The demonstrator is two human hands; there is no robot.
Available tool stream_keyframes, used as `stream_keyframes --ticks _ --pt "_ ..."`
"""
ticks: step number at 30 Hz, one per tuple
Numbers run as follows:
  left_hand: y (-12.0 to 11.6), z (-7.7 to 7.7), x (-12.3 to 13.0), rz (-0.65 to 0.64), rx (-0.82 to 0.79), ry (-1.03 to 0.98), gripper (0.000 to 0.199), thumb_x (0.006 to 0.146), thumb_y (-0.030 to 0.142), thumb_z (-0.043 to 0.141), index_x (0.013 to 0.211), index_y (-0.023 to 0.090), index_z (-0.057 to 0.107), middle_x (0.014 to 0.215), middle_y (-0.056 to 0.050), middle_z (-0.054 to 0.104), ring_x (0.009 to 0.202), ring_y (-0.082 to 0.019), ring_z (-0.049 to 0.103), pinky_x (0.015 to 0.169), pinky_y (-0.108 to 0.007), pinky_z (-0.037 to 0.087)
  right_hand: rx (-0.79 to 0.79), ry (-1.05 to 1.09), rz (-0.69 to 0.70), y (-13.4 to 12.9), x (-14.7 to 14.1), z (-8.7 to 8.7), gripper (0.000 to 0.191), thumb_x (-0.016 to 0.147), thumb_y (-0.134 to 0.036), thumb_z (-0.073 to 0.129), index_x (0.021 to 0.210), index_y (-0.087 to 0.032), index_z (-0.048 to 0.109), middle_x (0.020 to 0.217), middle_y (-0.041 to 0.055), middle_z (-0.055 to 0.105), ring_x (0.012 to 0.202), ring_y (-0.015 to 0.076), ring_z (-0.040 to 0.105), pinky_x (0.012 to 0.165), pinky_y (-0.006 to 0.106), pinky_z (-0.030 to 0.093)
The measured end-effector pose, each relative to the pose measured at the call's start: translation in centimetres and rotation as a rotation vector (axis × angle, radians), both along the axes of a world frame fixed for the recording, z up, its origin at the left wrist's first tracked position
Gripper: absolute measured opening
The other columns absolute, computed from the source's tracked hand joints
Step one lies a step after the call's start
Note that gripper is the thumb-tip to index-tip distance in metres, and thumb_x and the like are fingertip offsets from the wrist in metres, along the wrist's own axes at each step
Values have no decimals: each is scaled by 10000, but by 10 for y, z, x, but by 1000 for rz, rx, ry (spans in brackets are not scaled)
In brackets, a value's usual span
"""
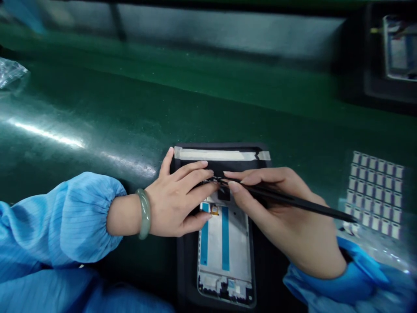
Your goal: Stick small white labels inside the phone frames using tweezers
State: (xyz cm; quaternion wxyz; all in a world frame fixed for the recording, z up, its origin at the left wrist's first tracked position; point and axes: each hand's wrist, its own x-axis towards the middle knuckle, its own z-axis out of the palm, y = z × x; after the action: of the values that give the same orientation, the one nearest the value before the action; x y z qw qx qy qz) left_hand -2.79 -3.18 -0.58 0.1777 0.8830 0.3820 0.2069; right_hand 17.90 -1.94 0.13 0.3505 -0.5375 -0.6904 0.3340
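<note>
A phone frame [239, 243] with two blue strips lies in a black tray [185, 261] that has pale tape along its top edge. My left hand [182, 195] lies over the frame's upper left part, fingers spread, fingertips near the frame's top. My right hand [286, 213] pinches black tweezers [293, 201], their tips at the top of the frame beside my left fingertips. Whatever lies at the tweezer tips is too small to tell. A small orange flex piece [214, 210] shows near my left thumb.
On the right lies a sheet of small parts in rows [374, 193], on clear plastic. Another black tray [374, 82] holding a device [402, 54] is at the upper right. A clear plastic bag [11, 73] is at the far left of the green table [130, 104].
</note>
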Motion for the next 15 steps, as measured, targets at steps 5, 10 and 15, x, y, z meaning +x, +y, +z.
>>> stream_keyframes --ticks 5,10,15 --pt "0 1 0 2 -16 11 414 929 366 450 1250 125 551 1284 -150 590 1312 -323 454 1124 -697 5 -14 41 -4 2 0 -2 163 811 -303 710 890 -255 575 943 4 719 905 200 701 718 317 574" --pt "0 1 0 3 -15 22 416 926 376 458 1252 134 551 1290 -143 583 1322 -320 444 1134 -679 1 -104 305 -30 4 -1 -2 161 804 -222 716 884 -254 580 960 7 722 909 183 706 754 298 597" --pt "-1 0 -1 5 -4 25 410 937 386 439 1243 138 552 1290 -144 587 1331 -301 438 1143 -658 -20 -86 308 -26 3 0 -1 169 807 -193 708 876 -258 568 949 -3 714 901 157 702 754 253 585"
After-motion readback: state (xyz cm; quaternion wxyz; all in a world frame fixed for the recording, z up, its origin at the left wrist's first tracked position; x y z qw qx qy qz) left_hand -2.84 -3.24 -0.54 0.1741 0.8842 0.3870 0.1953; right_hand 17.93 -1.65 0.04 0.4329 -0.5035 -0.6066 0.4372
